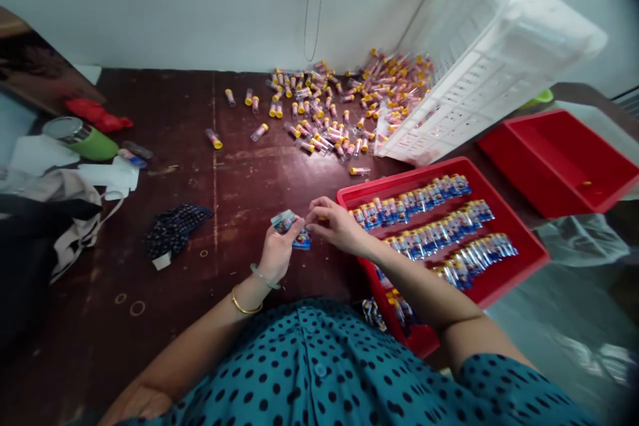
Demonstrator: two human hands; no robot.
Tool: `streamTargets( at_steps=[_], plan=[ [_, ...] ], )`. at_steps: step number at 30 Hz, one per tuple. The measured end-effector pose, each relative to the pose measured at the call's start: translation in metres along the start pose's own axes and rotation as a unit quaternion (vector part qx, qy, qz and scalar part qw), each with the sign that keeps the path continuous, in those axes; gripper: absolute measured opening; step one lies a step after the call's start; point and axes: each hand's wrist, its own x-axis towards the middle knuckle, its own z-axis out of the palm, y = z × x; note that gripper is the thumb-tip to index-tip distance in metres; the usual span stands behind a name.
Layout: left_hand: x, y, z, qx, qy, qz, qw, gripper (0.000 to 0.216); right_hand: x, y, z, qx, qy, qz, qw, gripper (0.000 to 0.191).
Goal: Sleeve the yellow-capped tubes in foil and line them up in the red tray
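Observation:
My left hand is closed on a small stack of blue printed packets, which stick out past the thumb above the dark table. Close beside it, my right hand has its fingers bent together near the packets' edge. A speck of yellow shows among those fingers, but what they hold is too small to make out. To the right, a red tray holds rows of blue packets with yellow-capped tubes. Loose clear tubes with yellow caps and pink contents lie scattered beyond my hands.
A white plastic crate lies tipped on its side against the wall, with tubes at its mouth. Behind the tray stands a red bin. On the left are a green cup, a dark patterned cloth and rubber bands.

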Motion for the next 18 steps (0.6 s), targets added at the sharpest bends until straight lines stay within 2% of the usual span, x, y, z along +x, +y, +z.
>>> streamTargets(
  at_steps=[3, 6, 8, 10, 14, 18],
  plan=[
    [-0.005, 0.003, -0.007, 0.011, -0.064, -0.019, 0.998, 0.037, -0.001, 0.002, -0.002, -0.006, 0.026, 0.006, 1.0, 0.011],
    [-0.007, 0.008, -0.016, 0.072, -0.127, -0.035, 0.989, 0.033, -0.002, -0.001, -0.01, -0.022, 0.005, 0.002, 1.0, 0.01],
    [-0.006, 0.01, -0.02, 0.105, -0.13, -0.033, 0.985, 0.029, -0.004, -0.005, -0.014, -0.022, -0.003, -0.009, 1.0, 0.007],
    [-0.004, 0.011, -0.023, 0.126, -0.124, -0.021, 0.984, 0.025, -0.006, -0.008, -0.019, -0.004, 0.016, -0.022, 1.0, 0.01],
    [0.0, 0.009, -0.025, 0.14, -0.127, -0.002, 0.982, 0.023, -0.015, -0.004, -0.036, 0.12, 0.107, 0.028, 0.987, 0.021],
    [0.001, 0.008, -0.026, 0.14, -0.149, -0.008, 0.979, 0.022, -0.029, 0.004, -0.054, 0.282, 0.122, 0.108, 0.946, 0.027]
  ],
)
